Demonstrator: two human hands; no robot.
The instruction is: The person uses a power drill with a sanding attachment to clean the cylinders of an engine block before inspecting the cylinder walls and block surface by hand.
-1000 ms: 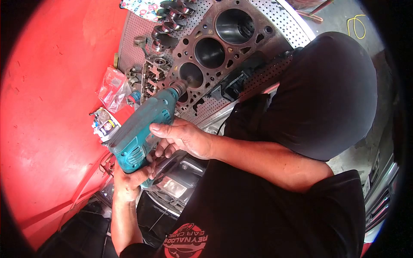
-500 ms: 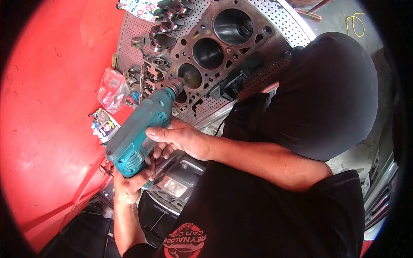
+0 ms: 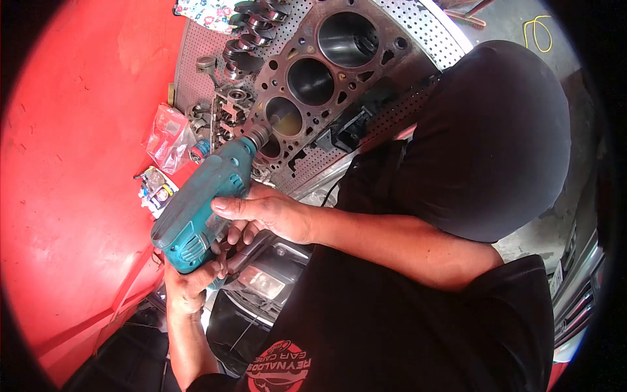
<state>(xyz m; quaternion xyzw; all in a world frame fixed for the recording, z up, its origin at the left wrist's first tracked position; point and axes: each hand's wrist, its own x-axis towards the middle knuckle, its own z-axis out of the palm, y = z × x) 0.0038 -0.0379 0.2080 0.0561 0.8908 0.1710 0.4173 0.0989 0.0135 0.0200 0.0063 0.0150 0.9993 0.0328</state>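
Note:
A teal power drill (image 3: 206, 196) slants up toward an engine block (image 3: 346, 98), its chuck (image 3: 258, 136) beside one of the smaller-looking cylinder bores (image 3: 282, 114). What the chuck drives is a blur inside that bore, so I cannot make out its shape. My left hand (image 3: 189, 284) is closed round the drill's handle at the rear. Along the drill's side lies my right hand (image 3: 271, 214), its thumb on the body and its fingers curled underneath. Both palms are partly hidden by the drill.
On the perforated metal table (image 3: 199, 49) are a crankshaft (image 3: 251, 39), a piston (image 3: 206, 64) and other engine parts (image 3: 228, 108). A plastic bag (image 3: 171, 137) lies on the red surface (image 3: 78, 163). Dark rounded cloth (image 3: 503, 144) fills the right. A yellow cord (image 3: 537, 32) is on the floor.
The drill and both hands have shifted slightly left in view; the block has also shifted a little left. Both hands keep their hold.

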